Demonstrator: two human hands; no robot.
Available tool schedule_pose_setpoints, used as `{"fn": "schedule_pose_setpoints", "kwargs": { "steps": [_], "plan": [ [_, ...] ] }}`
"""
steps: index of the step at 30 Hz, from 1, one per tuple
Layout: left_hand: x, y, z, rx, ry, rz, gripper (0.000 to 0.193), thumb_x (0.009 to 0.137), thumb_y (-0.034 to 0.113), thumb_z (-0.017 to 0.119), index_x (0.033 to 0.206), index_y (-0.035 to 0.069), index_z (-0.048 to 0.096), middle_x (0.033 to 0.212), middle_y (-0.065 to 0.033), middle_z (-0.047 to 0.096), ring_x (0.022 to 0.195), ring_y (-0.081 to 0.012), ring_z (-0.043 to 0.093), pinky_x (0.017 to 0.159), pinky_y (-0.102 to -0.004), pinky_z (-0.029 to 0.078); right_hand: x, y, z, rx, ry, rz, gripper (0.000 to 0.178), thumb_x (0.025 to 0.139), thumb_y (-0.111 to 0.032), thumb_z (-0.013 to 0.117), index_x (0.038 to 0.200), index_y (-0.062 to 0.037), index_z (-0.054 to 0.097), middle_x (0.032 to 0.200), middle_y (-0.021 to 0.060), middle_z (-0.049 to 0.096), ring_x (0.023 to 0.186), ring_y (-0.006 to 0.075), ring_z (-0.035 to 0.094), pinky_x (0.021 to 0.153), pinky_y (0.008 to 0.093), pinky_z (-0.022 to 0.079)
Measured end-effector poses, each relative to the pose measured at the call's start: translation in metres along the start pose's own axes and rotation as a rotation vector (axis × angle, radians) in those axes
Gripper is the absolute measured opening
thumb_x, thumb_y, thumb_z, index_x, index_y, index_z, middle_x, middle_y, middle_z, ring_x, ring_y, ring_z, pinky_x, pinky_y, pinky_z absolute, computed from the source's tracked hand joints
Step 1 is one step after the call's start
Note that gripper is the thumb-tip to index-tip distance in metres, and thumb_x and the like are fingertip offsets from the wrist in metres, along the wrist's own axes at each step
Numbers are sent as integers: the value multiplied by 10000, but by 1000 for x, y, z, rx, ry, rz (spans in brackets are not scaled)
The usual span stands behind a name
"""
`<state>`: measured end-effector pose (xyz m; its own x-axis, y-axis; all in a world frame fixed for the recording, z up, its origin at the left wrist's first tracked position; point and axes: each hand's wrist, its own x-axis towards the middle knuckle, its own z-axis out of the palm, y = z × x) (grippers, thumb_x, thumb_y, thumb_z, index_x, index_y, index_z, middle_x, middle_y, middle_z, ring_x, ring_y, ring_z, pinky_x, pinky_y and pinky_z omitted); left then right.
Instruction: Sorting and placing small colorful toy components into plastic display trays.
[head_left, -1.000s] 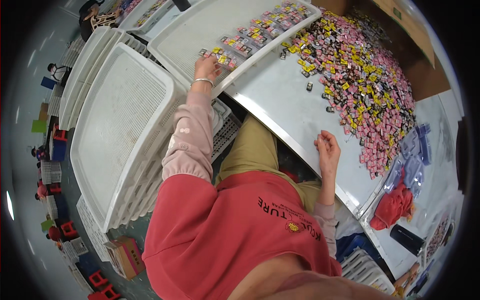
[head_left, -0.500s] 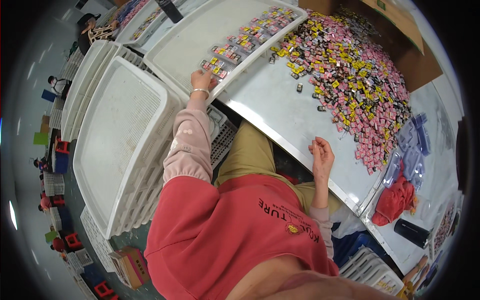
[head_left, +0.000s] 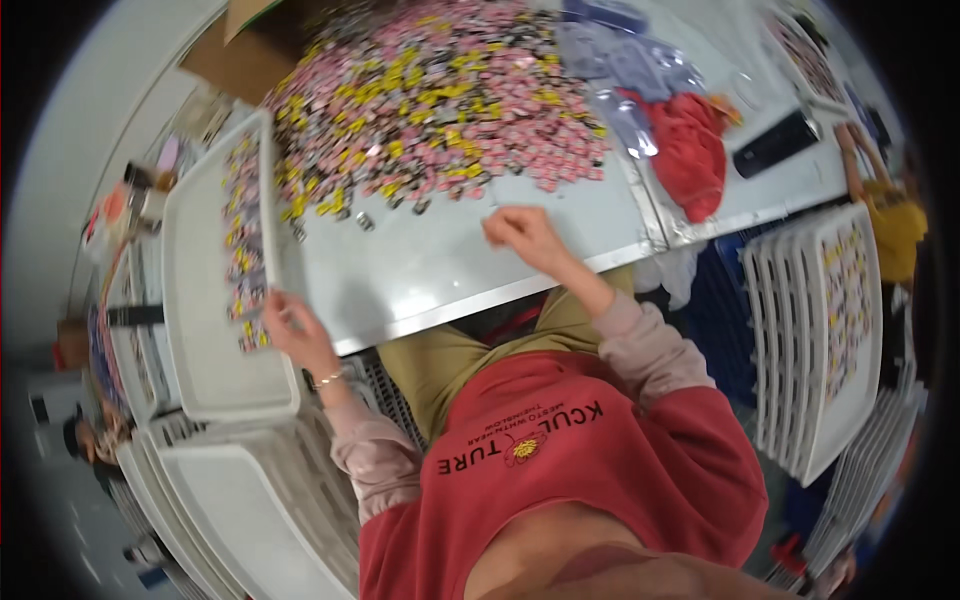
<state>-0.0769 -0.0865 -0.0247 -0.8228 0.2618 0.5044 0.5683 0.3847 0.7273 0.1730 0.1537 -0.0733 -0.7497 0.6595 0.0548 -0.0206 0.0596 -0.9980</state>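
One fisheye camera looks steeply down from the person's head; the red sweatshirt is nearest, at the lower edge; the left hand and right hand lie farther out, before the desk. The view is wide and upright; straight edges bend toward its dark rim.

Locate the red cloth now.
The red cloth lies on the table at the head view's upper right, between clear plastic packaging and a black cylinder.
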Motion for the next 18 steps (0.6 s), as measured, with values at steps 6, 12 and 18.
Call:
{"fn": "schedule_pose_setpoints", "kwargs": {
  "steps": [6,12,18],
  "plan": [
    [-70,18,76,37,-459,396,221,813,54,570,1023,1,613,1048,-166,550,992,-307,521,855,-365,419,34,0,-160,-1133,615,-282,182,761,-128,635,916,-33,643,920,118,603,861,305,583,701,392,474],
    [-79,5,83,2,-464,305,215,788,71,585,992,15,624,1066,-157,543,1020,-325,501,892,-406,381,27,12,-194,-1612,530,-9,208,711,-212,691,854,-63,669,947,139,586,883,360,554,752,443,457],
    [-77,9,81,60,-452,357,221,792,49,564,1000,6,624,1058,-171,549,1002,-322,523,872,-383,420,41,-6,-222,-1159,457,279,225,677,-239,737,783,-45,699,777,142,652,723,279,637,661,388,496]
  ]
}}
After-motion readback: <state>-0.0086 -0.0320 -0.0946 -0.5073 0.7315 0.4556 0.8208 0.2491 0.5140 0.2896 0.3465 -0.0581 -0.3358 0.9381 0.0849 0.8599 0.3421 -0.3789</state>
